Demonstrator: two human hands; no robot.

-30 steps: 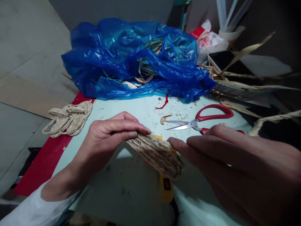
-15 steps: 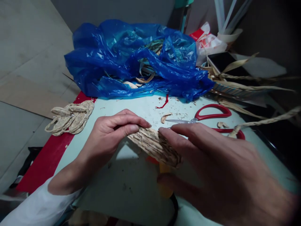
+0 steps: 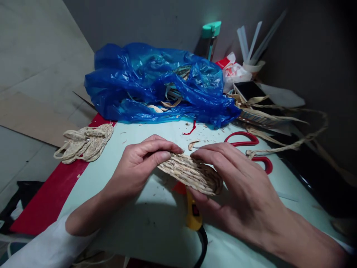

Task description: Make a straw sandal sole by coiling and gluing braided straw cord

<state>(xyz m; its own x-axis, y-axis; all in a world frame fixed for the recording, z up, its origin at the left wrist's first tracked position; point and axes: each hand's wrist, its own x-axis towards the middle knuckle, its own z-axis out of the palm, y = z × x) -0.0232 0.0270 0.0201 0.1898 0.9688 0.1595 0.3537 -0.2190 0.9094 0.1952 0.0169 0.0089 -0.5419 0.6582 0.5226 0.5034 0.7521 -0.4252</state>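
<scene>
An oval sole-shaped piece of braided straw (image 3: pixel 192 171) is held tilted above the table. My left hand (image 3: pixel 142 160) pinches its far left end between thumb and fingers. At the other end my right hand (image 3: pixel 237 182) grips it, fingers on the upper edge and thumb underneath. Below the piece lies a yellow-handled tool (image 3: pixel 194 214) with a black cord, its front part hidden. Red-handled scissors (image 3: pixel 245 139) rest beyond my right hand, the blades mostly covered by it. A straw braid (image 3: pixel 292 147) trails off past the scissors in a loop.
A blue plastic bag (image 3: pixel 158 89) with dry leaves inside fills the back of the table (image 3: pixel 131 223). A coiled straw-braid bundle (image 3: pixel 86 143) sits on the red left edge. At the right are a box with a phone (image 3: pixel 248 91) and a cup of white sticks (image 3: pixel 253 67).
My right hand has closed in from the right and now grips the straw piece. My left hand keeps its pinch. The view has tilted up and shifted slightly.
</scene>
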